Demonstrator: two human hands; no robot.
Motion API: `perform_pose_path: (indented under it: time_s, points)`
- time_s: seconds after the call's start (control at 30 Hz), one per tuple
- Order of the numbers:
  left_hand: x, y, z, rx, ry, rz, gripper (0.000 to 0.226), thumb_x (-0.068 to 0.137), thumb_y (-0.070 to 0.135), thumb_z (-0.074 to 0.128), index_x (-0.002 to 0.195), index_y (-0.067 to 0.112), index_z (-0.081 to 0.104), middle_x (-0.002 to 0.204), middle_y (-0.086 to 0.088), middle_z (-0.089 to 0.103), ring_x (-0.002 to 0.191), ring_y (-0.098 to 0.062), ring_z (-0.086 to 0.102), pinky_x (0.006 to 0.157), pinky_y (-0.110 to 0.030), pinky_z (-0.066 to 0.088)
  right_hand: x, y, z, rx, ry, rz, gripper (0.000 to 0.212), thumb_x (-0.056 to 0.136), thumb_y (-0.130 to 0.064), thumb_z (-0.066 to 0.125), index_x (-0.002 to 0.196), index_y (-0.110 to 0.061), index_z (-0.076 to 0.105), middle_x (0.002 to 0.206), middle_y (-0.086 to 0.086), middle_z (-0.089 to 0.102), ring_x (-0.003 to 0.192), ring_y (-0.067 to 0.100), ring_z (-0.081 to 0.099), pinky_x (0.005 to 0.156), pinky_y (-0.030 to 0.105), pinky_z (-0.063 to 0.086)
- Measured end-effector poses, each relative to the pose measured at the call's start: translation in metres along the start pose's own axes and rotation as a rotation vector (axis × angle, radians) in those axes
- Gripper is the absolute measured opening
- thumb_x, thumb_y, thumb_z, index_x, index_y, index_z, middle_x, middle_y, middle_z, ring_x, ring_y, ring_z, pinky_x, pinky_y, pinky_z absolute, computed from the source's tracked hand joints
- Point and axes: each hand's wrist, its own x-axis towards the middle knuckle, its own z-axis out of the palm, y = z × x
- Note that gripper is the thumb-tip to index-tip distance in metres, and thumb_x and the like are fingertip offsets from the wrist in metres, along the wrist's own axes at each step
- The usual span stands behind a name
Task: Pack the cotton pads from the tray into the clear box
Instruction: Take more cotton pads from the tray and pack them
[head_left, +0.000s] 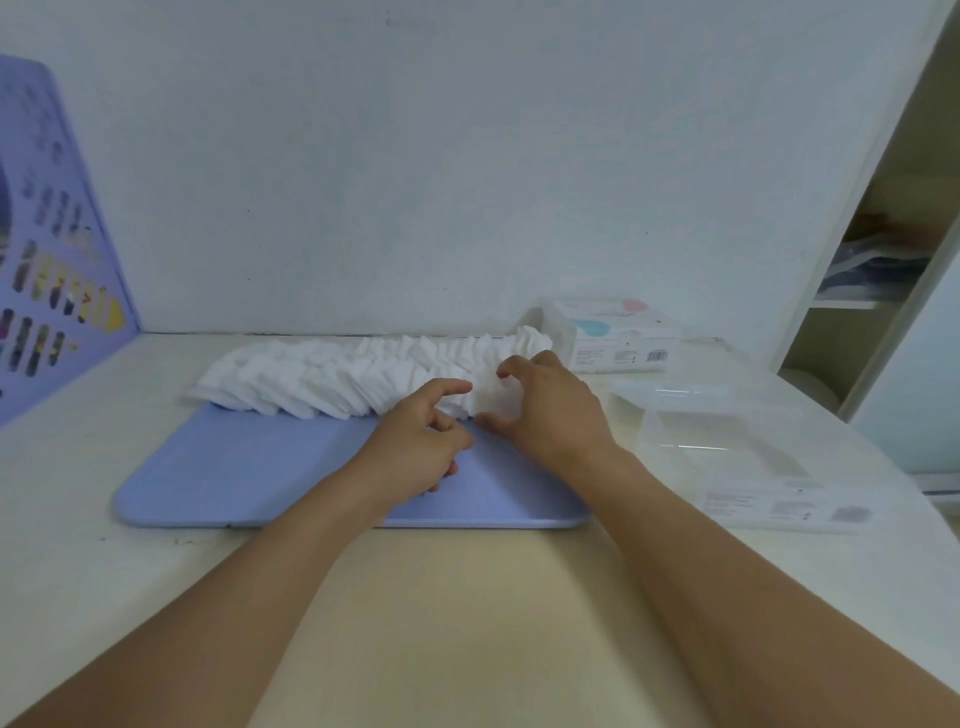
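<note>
1. Cotton pads (363, 374): white, fanned in a long leaning row along the far edge of the blue tray (260, 467), middle of the frame.
2. Right hand (550, 410): thumb and forefinger curled around a small bunch of pads at the row's right part.
3. Left hand (421, 436): just beside the right, forefinger stretched to the same bunch, other fingers curled, gripping nothing visible.
4. Clear box (727, 441): right of the tray, on the pale table (467, 597), open side up.
5. White carton (618, 338): behind the box, against the wall.
</note>
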Motion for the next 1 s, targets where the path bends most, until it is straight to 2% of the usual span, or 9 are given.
perform_pose_path:
  time_s: [0.17, 0.4, 0.5, 0.57, 0.67, 0.73, 0.8, 0.9, 1.0]
  points:
    - [0.002, -0.002, 0.003, 0.071, -0.029, 0.0, 0.052, 0.091, 0.014, 0.062, 0.135, 0.04, 0.05, 0.081, 0.013, 0.063, 0.05, 0.002, 0.055, 0.043, -0.016, 0.041, 0.009, -0.002, 0.005, -0.013, 0.086, 0.026, 0.05, 0.088, -0.066, 0.06, 0.115, -0.024, 0.061, 0.103, -0.001, 0.054, 0.086, 0.025, 0.059, 0.067, 0.033, 0.039]
    - [0.003, -0.002, 0.004, 0.077, -0.032, -0.027, 0.055, 0.093, 0.019, 0.065, 0.143, 0.032, 0.048, 0.088, 0.006, 0.062, 0.062, -0.009, 0.057, 0.045, -0.017, 0.042, 0.012, -0.005, 0.005, -0.137, 0.162, -0.037, 0.027, 0.082, -0.036, 0.064, 0.073, -0.021, 0.043, 0.068, -0.004, 0.045, 0.056, 0.019, 0.045, 0.048, 0.03, 0.024]
    - [0.001, 0.0, 0.004, 0.058, -0.04, -0.039, 0.054, 0.093, 0.019, 0.066, 0.143, 0.03, 0.048, 0.09, 0.003, 0.061, 0.062, -0.009, 0.056, 0.045, -0.018, 0.042, 0.012, -0.003, -0.001, -0.141, 0.222, -0.037, 0.014, 0.085, -0.028, 0.06, 0.084, -0.016, 0.054, 0.071, -0.002, 0.049, 0.062, 0.025, 0.05, 0.053, 0.032, 0.031]
    - [0.0, 0.002, 0.002, 0.046, -0.033, -0.046, 0.05, 0.093, 0.02, 0.067, 0.139, 0.03, 0.051, 0.091, 0.002, 0.062, 0.058, -0.007, 0.057, 0.044, -0.019, 0.042, 0.009, -0.001, -0.012, -0.048, 0.321, -0.03, 0.013, 0.085, -0.027, 0.06, 0.089, -0.015, 0.059, 0.075, 0.002, 0.057, 0.067, 0.029, 0.052, 0.058, 0.035, 0.04]
    - [0.001, 0.009, 0.001, -0.058, 0.1, -0.075, 0.028, 0.093, 0.027, 0.067, 0.12, 0.027, 0.063, 0.089, -0.005, 0.069, 0.049, -0.012, 0.056, 0.042, -0.025, 0.041, 0.0, 0.0, -0.036, 0.371, 0.476, -0.049, 0.019, 0.08, -0.029, 0.062, 0.067, -0.023, 0.05, 0.059, -0.007, 0.048, 0.058, 0.019, 0.044, 0.056, 0.033, 0.039]
    - [0.0, 0.019, -0.001, -0.31, 0.195, -0.102, 0.022, 0.095, 0.038, 0.062, 0.107, 0.02, 0.069, 0.089, -0.006, 0.072, 0.053, -0.016, 0.062, 0.046, -0.028, 0.046, -0.007, -0.003, -0.052, 0.936, 0.328, 0.033, 0.028, 0.081, -0.018, 0.064, 0.058, -0.026, 0.053, 0.056, -0.01, 0.049, 0.057, 0.017, 0.047, 0.059, 0.034, 0.05]
    - [-0.003, 0.031, -0.003, -0.603, 0.137, -0.146, 0.04, 0.095, 0.051, 0.057, 0.103, 0.015, 0.072, 0.089, -0.008, 0.074, 0.066, -0.022, 0.072, 0.052, -0.034, 0.055, -0.014, -0.007, -0.058, 1.4, -0.018, 0.157, 0.016, 0.085, -0.007, 0.062, 0.075, -0.018, 0.068, 0.063, -0.002, 0.064, 0.059, 0.019, 0.064, 0.062, 0.032, 0.057]
    - [-0.013, 0.041, 0.0, -0.759, -0.087, -0.168, 0.052, 0.093, 0.051, 0.055, 0.114, 0.006, 0.07, 0.1, -0.015, 0.077, 0.081, -0.032, 0.076, 0.056, -0.036, 0.059, -0.018, -0.008, -0.06, 1.462, -0.236, 0.196, 0.012, 0.089, -0.004, 0.058, 0.082, -0.007, 0.068, 0.062, 0.002, 0.065, 0.055, 0.018, 0.066, 0.058, 0.029, 0.058]
    - [-0.019, 0.041, 0.003, -0.748, -0.138, -0.11, 0.03, 0.097, 0.017, 0.056, 0.117, -0.002, 0.066, 0.1, -0.023, 0.075, 0.082, -0.032, 0.076, 0.06, -0.032, 0.06, -0.016, -0.006, -0.061, 1.444, -0.234, 0.183, 0.01, 0.089, -0.006, 0.059, 0.086, -0.006, 0.069, 0.072, 0.005, 0.066, 0.062, 0.02, 0.066, 0.063, 0.031, 0.059]
